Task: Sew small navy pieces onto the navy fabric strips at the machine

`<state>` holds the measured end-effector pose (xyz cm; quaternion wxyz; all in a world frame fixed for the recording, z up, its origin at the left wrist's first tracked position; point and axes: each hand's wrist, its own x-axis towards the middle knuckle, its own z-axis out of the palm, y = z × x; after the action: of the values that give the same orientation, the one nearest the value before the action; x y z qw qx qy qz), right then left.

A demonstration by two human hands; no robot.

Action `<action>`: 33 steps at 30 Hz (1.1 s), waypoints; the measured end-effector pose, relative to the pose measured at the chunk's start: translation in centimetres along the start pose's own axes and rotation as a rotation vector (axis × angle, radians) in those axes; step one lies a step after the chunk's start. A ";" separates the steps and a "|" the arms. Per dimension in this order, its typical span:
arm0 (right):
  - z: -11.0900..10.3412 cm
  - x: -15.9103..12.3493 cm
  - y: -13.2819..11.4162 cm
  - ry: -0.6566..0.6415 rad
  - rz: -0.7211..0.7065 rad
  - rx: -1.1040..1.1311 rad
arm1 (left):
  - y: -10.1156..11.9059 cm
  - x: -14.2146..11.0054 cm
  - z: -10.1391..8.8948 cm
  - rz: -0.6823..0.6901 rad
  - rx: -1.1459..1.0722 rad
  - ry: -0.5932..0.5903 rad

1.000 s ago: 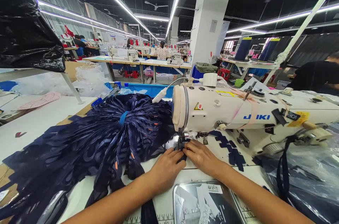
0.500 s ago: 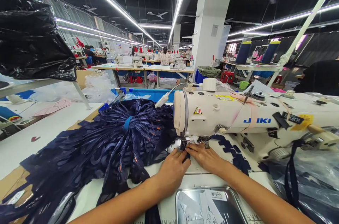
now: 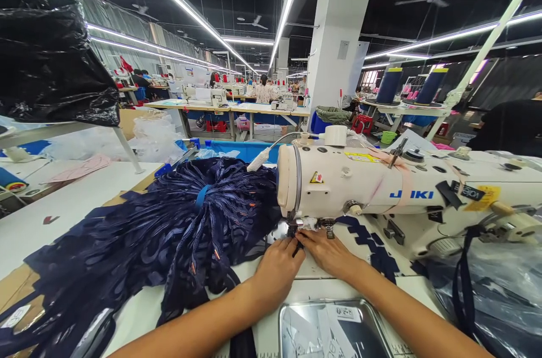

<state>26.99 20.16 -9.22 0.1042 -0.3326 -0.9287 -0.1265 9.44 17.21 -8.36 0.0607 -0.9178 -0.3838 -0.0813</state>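
Observation:
A white sewing machine (image 3: 339,180) stands in front of me, its needle area over a small dark navy fabric piece (image 3: 298,246). My left hand (image 3: 277,267) is closed, fingers curled on that fabric just in front of the presser foot (image 3: 293,227). From the other side my right hand (image 3: 326,250) pinches the same piece, fingertips close to the foot. Most of the fabric is hidden under the fingers. Left of the machine lies a big bundle of navy straps (image 3: 148,239), tied with a blue band (image 3: 204,196). A navy strip (image 3: 243,342) hangs below my left forearm.
A metal tray (image 3: 292,335) with paper labels sits at the table's front edge. Small navy pieces (image 3: 372,245) lie behind my right forearm. Clear plastic bags (image 3: 503,290) are at the right. Thread cones (image 3: 388,86) and a black plastic bag (image 3: 55,59) stand farther off.
Both hands stay almost in the same place at the needle. The view has shifted slightly, and the bundle appears a little farther left.

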 end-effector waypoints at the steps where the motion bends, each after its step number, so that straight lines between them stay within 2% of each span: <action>1: -0.1 0.1 0.0 0.002 0.007 -0.002 | 0.0 0.1 0.0 -0.003 0.003 0.003; 9: 0.0 0.5 -0.5 0.015 0.072 -0.027 | 0.3 0.9 0.0 -0.049 0.042 0.040; 15: 0.2 0.8 -0.6 0.021 0.146 -0.002 | 0.1 0.4 0.1 -0.047 0.021 0.096; 21: -0.1 1.0 -1.2 0.054 0.253 0.067 | -2.5 -0.7 -1.4 -0.059 -0.226 0.085; 25: -0.1 1.3 -1.8 0.072 0.281 0.191 | -4.1 -0.7 -2.2 -0.088 -0.278 0.102; 29: -0.5 1.8 -2.2 0.027 0.387 0.273 | -3.7 -0.4 -2.0 -0.048 -0.222 0.108; 33: -0.9 2.2 -2.3 -0.025 0.477 0.341 | -3.1 -0.2 -1.7 -0.020 -0.145 0.058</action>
<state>23.95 19.52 -8.11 0.1740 -0.5207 -0.8334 0.0634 6.92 19.00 -6.56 0.0044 -0.9131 -0.3843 -0.1363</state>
